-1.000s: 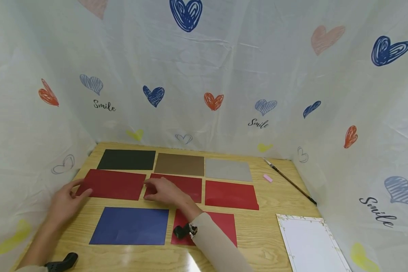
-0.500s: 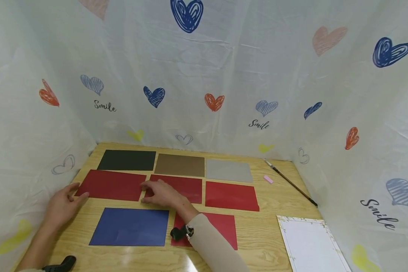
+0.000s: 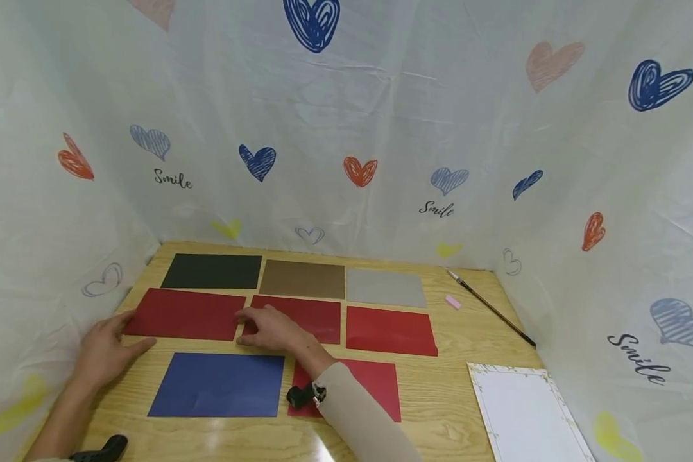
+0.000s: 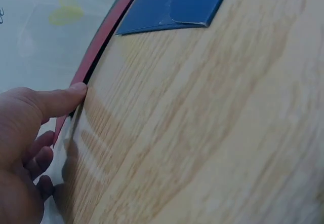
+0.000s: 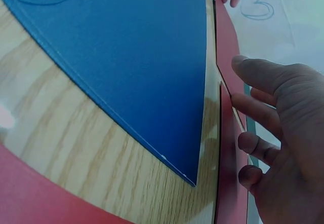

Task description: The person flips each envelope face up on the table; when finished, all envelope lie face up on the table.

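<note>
A smooth, flat, oblong dark-red card (image 3: 185,314) lies near the wood-grained worktop's (image 3: 436,398) left edge, long axis roughly along the far edge; left hand (image 3: 104,351) and right hand (image 3: 276,329) flank its ends, fingers relaxed, ungripping.

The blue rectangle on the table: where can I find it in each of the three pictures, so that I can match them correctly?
Head: the blue rectangle lies whole at lower left of centre.
Left wrist: at the top, near the middle, cut off by the upper edge.
Right wrist: large, across the upper left and centre, partly cut off.
Shared landmark: the left hand, at the left in head and left wrist, at the top edge in right wrist.
</note>
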The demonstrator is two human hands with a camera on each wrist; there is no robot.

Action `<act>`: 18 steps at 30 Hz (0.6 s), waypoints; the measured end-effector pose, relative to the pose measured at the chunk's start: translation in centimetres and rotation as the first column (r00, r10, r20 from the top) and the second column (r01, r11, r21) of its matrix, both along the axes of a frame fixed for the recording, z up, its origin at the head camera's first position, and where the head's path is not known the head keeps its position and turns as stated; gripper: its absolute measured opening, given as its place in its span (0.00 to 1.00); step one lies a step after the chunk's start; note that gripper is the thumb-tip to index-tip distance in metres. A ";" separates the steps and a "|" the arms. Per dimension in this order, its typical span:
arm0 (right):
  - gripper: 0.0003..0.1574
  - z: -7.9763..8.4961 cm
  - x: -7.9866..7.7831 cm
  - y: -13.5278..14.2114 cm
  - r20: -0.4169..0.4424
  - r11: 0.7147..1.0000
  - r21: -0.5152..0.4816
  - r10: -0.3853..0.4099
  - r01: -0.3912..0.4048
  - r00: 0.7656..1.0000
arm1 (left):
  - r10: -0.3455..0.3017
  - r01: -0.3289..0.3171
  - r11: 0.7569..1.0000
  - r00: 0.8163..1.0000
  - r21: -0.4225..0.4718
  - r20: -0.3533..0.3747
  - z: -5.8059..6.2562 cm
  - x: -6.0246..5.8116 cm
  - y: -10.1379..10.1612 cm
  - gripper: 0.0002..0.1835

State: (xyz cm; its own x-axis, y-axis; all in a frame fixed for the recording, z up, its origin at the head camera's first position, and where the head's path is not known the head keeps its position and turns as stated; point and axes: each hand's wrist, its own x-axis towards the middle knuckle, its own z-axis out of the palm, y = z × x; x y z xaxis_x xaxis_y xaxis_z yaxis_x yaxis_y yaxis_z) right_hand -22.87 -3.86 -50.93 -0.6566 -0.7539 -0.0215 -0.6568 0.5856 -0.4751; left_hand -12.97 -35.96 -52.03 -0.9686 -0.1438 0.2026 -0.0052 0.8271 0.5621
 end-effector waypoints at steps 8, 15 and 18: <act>0.31 -0.2 0.1 -0.1 -0.025 0.999 0.032 0.011 -0.010 1.000 | 0.026 -0.019 0.999 0.989 0.047 -0.149 -0.5 0.4 0.2 0.34; 0.29 -0.2 0.1 0.0 -0.031 1.000 0.025 0.009 -0.008 0.999 | 0.020 -0.013 1.000 0.961 0.027 -0.276 -0.6 0.5 -0.1 0.25; 0.28 -0.3 -0.1 0.0 -0.052 1.000 0.020 0.017 -0.016 0.999 | 0.020 -0.013 1.000 0.962 0.029 -0.272 -0.6 0.4 -0.2 0.26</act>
State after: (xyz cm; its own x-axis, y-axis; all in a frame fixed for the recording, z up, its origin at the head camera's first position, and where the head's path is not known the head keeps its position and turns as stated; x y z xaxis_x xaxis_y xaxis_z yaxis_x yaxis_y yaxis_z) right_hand -22.92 -3.86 -51.23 -0.6444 -0.7647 -0.0025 -0.6901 0.5829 -0.4289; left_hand -12.52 -36.13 -52.63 -0.8751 -0.1681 0.4539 0.1372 0.8131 0.5657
